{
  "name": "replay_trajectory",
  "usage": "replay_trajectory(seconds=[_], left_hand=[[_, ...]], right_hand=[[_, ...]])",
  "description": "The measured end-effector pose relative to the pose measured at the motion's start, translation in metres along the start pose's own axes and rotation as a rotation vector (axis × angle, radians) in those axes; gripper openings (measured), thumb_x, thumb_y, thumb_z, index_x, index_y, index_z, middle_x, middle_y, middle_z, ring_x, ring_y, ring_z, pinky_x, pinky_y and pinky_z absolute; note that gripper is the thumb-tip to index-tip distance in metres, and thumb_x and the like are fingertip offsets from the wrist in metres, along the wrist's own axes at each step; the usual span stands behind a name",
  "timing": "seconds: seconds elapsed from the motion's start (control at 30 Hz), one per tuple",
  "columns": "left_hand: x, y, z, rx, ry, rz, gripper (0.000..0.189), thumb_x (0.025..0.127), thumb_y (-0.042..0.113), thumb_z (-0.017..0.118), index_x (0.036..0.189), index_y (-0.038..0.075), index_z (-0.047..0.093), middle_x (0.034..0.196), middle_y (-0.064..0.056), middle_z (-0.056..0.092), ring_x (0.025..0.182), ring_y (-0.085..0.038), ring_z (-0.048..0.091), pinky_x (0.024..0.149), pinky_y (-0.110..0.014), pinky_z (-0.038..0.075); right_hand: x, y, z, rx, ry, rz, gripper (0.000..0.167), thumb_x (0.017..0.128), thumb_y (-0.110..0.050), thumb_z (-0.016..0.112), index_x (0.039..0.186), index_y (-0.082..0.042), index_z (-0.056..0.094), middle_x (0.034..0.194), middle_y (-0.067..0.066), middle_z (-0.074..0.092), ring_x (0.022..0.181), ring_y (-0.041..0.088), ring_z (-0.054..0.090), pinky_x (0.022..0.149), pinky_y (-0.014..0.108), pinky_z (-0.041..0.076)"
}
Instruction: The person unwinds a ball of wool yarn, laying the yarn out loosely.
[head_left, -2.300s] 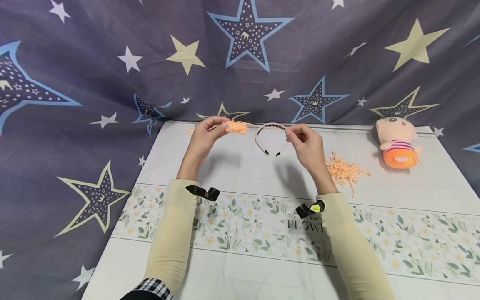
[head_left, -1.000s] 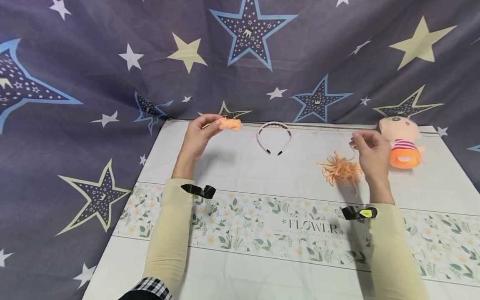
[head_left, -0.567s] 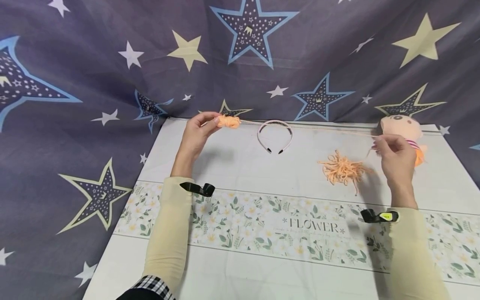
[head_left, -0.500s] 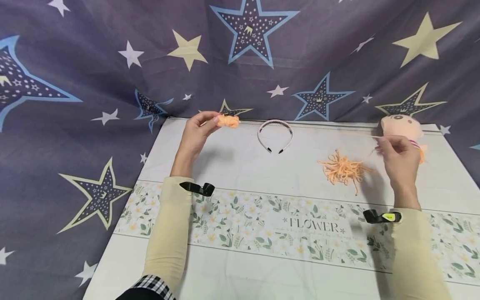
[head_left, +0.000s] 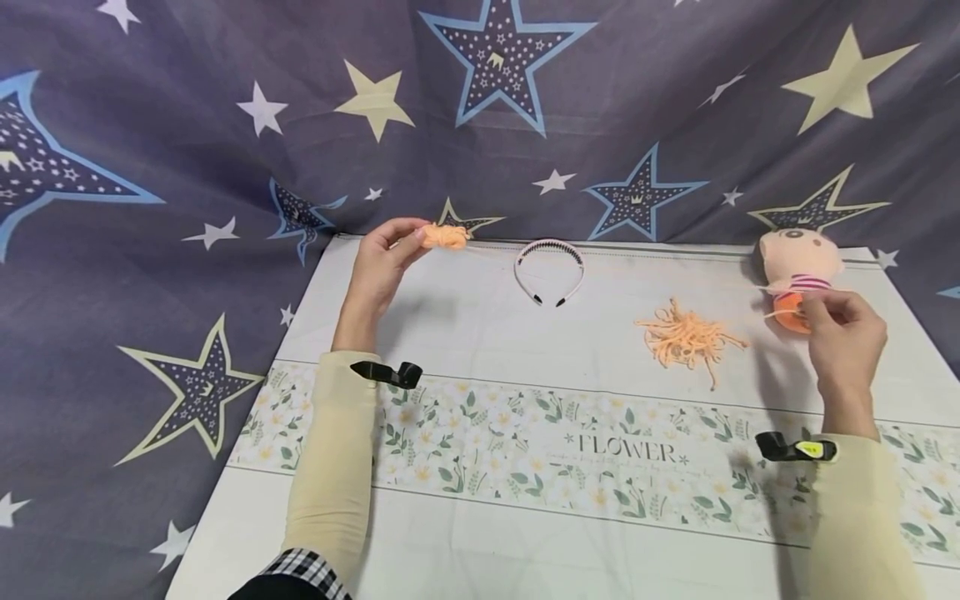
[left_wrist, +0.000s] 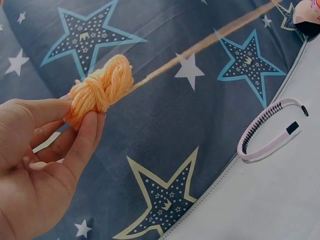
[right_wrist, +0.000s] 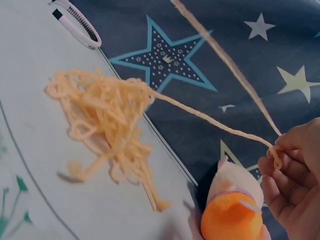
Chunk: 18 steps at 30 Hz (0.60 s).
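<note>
My left hand (head_left: 378, 267) pinches a small bundle of orange yarn (left_wrist: 100, 90) between thumb and fingers, raised above the far edge of the table. A single yarn strand (left_wrist: 200, 46) runs taut from the bundle across to my right hand (head_left: 847, 342). That hand pinches the strand in its fingertips, in front of the plush toy (head_left: 802, 262). In the right wrist view a second length of yarn leads from the right fingertips towards the loose pile of orange yarn (right_wrist: 107, 110), which lies on the table.
A pale pink headband (head_left: 517, 271) with black tips lies near the back of the table, below the strand. The plush toy with orange bottoms is at the back right. A dark star-patterned cloth (head_left: 247, 50) hangs behind the white, flower-banded table cover (head_left: 525, 542).
My right hand has moved far to the right from beside the headband, drawing the strand out long. The left hand, still holding the bundle, has shifted slightly left.
</note>
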<state>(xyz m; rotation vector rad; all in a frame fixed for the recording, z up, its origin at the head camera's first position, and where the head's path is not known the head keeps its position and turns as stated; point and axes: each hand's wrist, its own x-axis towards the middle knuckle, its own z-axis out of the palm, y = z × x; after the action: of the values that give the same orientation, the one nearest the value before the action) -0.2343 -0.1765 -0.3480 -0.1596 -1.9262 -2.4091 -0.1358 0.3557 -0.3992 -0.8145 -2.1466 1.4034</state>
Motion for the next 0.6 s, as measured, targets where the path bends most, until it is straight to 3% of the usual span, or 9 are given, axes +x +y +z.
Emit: replay_trajectory(seconds=[0.17, 0.3, 0.43, 0.6], left_hand=[[0.0, 0.001, 0.0, -0.007, 0.003, 0.003, 0.018, 0.09, 0.001, 0.062, 0.108, -0.003, 0.063, 0.105, -0.008, 0.061, 0.096, -0.015, 0.064, 0.092, -0.024, 0.055], [0.0, 0.0, 0.001, -0.005, -0.017, 0.012, 0.015, 0.091, 0.004, 0.063, 0.105, 0.001, 0.066, 0.104, -0.006, 0.063, 0.096, -0.014, 0.064, 0.091, -0.024, 0.055], [0.0, -0.001, 0.002, 0.002, -0.035, 0.011, 0.015, 0.09, 0.007, 0.065, 0.104, 0.002, 0.067, 0.102, -0.004, 0.064, 0.095, -0.013, 0.065, 0.091, -0.023, 0.055], [0.0, -0.002, 0.003, 0.003, -0.042, 0.009, 0.021, 0.09, 0.008, 0.065, 0.108, -0.003, 0.065, 0.104, -0.005, 0.064, 0.096, -0.013, 0.065, 0.092, -0.023, 0.055]], right_hand=[[0.001, 0.007, -0.006, -0.065, -0.013, 0.015, 0.011, 0.093, -0.027, 0.06, 0.083, -0.031, 0.059, 0.076, -0.022, 0.053, 0.072, -0.002, 0.048, 0.056, 0.006, 0.039], [-0.003, 0.011, -0.008, -0.208, -0.12, 0.009, 0.007, 0.094, -0.033, 0.056, 0.09, -0.03, 0.06, 0.078, -0.023, 0.05, 0.075, -0.001, 0.046, 0.057, 0.01, 0.04], [-0.008, 0.015, -0.008, -0.292, -0.252, -0.079, 0.023, 0.096, -0.035, 0.054, 0.104, -0.016, 0.063, 0.075, -0.03, 0.051, 0.074, -0.003, 0.05, 0.057, 0.014, 0.042], [-0.013, 0.017, -0.005, -0.36, -0.323, -0.168, 0.038, 0.097, -0.037, 0.053, 0.114, -0.005, 0.062, 0.07, -0.034, 0.05, 0.07, -0.008, 0.049, 0.056, 0.018, 0.042]])
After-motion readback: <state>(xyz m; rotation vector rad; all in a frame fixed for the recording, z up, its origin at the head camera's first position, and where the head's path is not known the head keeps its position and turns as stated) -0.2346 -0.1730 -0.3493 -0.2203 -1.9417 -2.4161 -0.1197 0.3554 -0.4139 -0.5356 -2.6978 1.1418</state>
